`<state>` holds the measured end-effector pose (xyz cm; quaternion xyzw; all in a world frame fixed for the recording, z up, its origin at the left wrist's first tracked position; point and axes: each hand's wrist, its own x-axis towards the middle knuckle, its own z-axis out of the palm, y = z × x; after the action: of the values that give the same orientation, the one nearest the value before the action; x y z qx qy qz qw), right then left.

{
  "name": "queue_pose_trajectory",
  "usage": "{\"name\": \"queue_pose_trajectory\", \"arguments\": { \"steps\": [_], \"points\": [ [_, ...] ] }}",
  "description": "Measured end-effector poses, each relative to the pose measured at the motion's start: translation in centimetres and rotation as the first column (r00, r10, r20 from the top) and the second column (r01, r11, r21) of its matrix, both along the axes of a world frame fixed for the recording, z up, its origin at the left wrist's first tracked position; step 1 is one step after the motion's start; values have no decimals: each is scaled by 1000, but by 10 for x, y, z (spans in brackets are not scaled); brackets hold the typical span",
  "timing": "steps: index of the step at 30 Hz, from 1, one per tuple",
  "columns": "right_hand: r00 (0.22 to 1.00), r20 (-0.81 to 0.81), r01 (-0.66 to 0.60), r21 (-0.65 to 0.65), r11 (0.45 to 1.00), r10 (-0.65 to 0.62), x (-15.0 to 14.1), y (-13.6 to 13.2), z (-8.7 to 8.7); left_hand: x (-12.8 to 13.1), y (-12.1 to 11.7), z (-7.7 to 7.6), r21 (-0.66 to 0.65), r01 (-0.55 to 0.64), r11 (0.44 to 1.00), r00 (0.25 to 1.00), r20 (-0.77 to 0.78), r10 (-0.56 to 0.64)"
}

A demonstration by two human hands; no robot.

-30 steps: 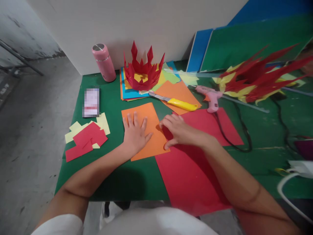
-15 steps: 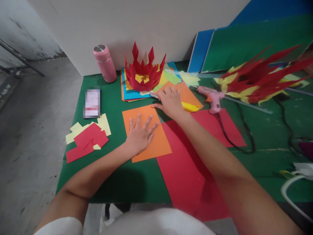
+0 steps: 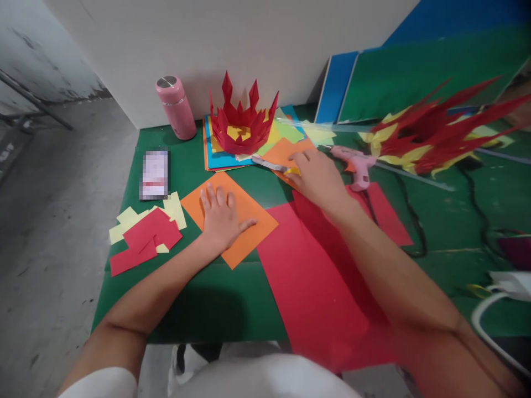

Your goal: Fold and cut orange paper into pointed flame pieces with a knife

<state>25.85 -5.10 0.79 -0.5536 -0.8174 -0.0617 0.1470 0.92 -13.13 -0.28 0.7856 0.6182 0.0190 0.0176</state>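
Note:
My left hand [image 3: 219, 220] lies flat with spread fingers on a square of orange paper [image 3: 253, 213], which sits turned like a diamond on the green table. To the right, my right hand [image 3: 317, 176] has its fingers closed over the yellow handle of a utility knife [image 3: 271, 165]. Its silver blade points left, and most of the handle is hidden under the hand. Beneath my right forearm is a large sheet of red paper [image 3: 298, 276]. Behind the knife, a red folded-paper crown [image 3: 243, 132] stands on a stack of coloured paper [image 3: 219, 161].
A pink bottle [image 3: 176, 108] and a blurred-out phone [image 3: 154, 174] stand and lie at the left. Red and yellow paper scraps [image 3: 151, 229] lie below them. At the right are a pink glue gun [image 3: 357, 166] with a black cord and a red-yellow paper piece [image 3: 431, 138].
The orange paper has turned to a diamond angle under my left hand, which shifted left. My right hand has moved right along the knife, from the blade end to the handle.

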Motion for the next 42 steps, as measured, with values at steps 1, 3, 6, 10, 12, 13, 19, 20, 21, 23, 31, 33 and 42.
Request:
{"name": "queue_pose_trajectory", "arguments": {
  "steps": [1,3,6,10,12,13,19,20,21,23,31,33,42],
  "points": [
    [1000,1,-6,-27,1000,6,6,-2,-5,-2,3,-1,12,-10,1000,1000,26,9],
    [1000,-21,12,-71,997,-14,12,-5,-14,-7,9,-2,5,18,1000,997,73,-19],
    [996,-86,26,-99,995,-35,12,-8,-18,-11,14,0,-37,273,961,957,108,-267],
    [986,-165,-39,-117,992,20,12,-15,2,-13,15,5,-81,435,897,898,120,-424],
    [977,-203,-103,-163,981,69,15,-22,16,-12,13,6,-70,310,948,948,97,-303],
    [972,-215,-136,-175,975,97,17,-27,22,-12,12,7,-60,227,972,972,78,-223],
    [948,-207,-286,-229,931,240,35,-50,16,-10,10,10,-112,-65,992,998,15,67],
    [951,-181,-286,-220,933,249,38,-51,11,-9,10,10,-131,-72,989,997,13,74],
    [954,-160,-283,-206,937,253,41,-52,8,-9,10,11,-150,-78,986,997,10,80],
    [957,-132,-281,-182,942,259,48,-53,4,-8,10,13,-186,-90,978,996,1,92],
    [959,-83,-280,-172,944,270,54,-53,9,-7,10,15,-202,-99,974,995,-2,101],
    [958,-87,-283,-184,941,272,50,-54,7,-7,10,14,-184,-99,978,995,6,102],
    [933,-147,-358,-302,884,327,30,-61,10,-7,11,-3,52,194,980,964,177,-200]
  ]
}}
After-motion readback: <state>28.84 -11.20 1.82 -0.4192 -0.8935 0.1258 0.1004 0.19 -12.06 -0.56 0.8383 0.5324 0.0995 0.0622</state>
